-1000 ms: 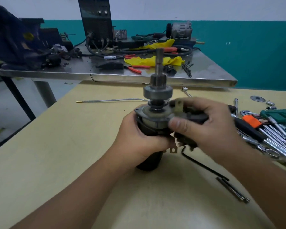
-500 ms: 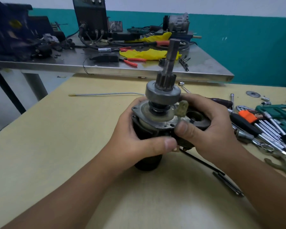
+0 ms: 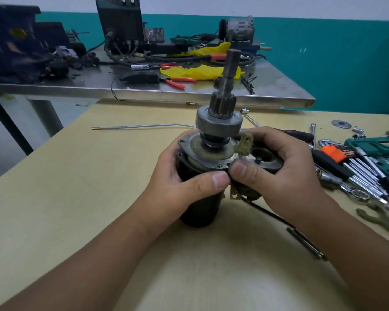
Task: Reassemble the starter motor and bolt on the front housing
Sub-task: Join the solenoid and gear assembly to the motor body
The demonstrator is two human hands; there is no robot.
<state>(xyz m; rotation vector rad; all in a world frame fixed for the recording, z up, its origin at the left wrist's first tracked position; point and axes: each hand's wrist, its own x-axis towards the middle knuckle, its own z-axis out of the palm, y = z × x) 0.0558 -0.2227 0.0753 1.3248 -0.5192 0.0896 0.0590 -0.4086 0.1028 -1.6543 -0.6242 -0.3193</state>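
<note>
While both hands, left (image 3: 184, 182) and right (image 3: 276, 176), grip it, the black cylindrical starter motor (image 3: 202, 187) stands upright mid-tabletop (image 3: 76, 176), grey shaft (image 3: 230, 70) up.

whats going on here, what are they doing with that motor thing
A person is putting a starter motor back together on a wooden table. The left hand grips the dark motor body, standing upright, while the right hand holds the solenoid beside it. The pinion gear and shaft are exposed; no front housing is on yet. Wrenches lie at right.
</note>
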